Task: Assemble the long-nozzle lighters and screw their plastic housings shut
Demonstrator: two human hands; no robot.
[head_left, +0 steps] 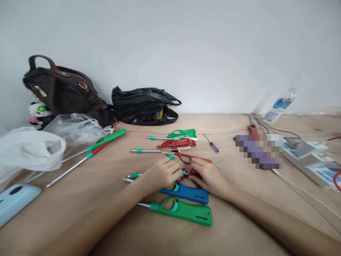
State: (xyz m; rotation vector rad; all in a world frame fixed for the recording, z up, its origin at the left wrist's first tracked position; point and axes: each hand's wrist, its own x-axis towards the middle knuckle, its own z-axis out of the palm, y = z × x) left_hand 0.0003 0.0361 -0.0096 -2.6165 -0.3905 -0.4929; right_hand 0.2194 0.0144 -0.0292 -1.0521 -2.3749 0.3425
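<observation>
My left hand [167, 173] and my right hand [207, 173] meet at an opened red utility lighter [192, 175], fingers pinched around its thin wires and a teal piece. The fingers partly hide these small parts. The metal tube [132, 175] of a lighter pokes out left of my left hand. Just beyond the hands are an empty red lighter shell [205, 159] and a loose metal tube [146, 151] with wires and a teal trigger [169, 156]. On the near side lie a whole blue lighter [186, 193], partly under my left hand, and a whole green lighter [191, 213].
Red and green lighter parts [183, 133] lie farther back, with a purple-handled screwdriver [214, 147] to their right. Assembled lighters [106, 139], white plastic bags [32, 147] and a backpack [69, 92] are left. A power strip [306, 165], cables and a bottle [281, 105] stand right.
</observation>
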